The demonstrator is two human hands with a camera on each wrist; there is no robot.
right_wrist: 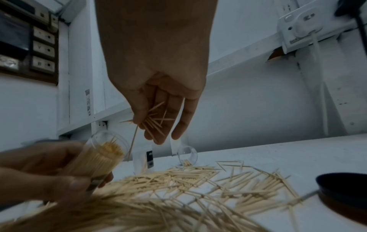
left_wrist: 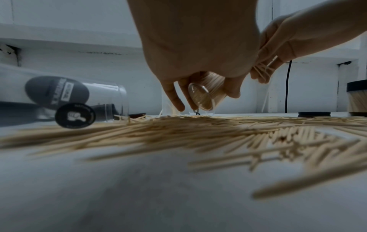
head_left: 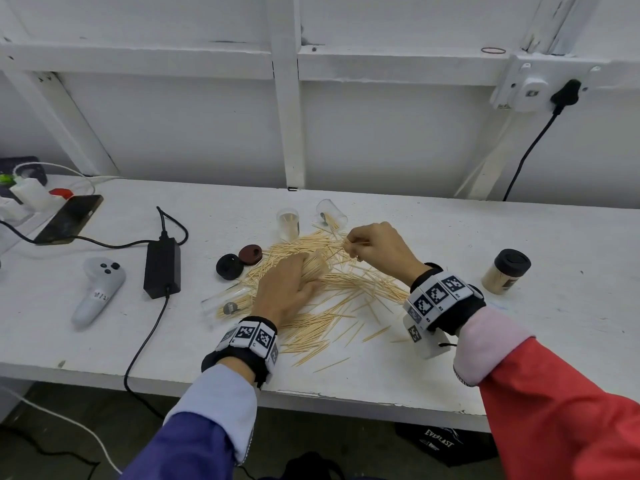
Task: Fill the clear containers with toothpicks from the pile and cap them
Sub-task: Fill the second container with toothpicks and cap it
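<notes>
Spanning the whole width of the head view, a white bench (head_left: pixel 450 244) runs under a white panelled wall. Toothpick pile (head_left: pixel 332 282) sprawls across bench centre, loose sticks trailing toward the near edge. Left of the pile: black power brick (head_left: pixel 162 268) with cable, white controller (head_left: pixel 98 292), dark phone (head_left: pixel 71 219) farther back. Left hand (head_left: pixel 285 292) is over the pile, fingers wrapped around a clear container (head_left: pixel 313 268) packed nearly full of toothpicks, tilted with its mouth toward the right hand; the left wrist view shows its clear base (left_wrist: pixel 201 98) lifted off the surface. Right hand (head_left: pixel 377 245) is raised just beyond that mouth, thumb and fingers curled and pinching a small bundle of toothpicks (right_wrist: pixel 154 121), a few ends sticking out crooked. Capped container (head_left: pixel 505 271), full, black lid on, stands well apart at right. Empty container (head_left: pixel 225 303) lies on its side at the pile's left edge. Two more at the back: one upright (head_left: pixel 288 223), nearly empty, one tipped over (head_left: pixel 331 216) with sticks at its mouth. Two loose caps just left of the pile, touching each other: black cap (head_left: pixel 229 266), dark red cap (head_left: pixel 250 254).
</notes>
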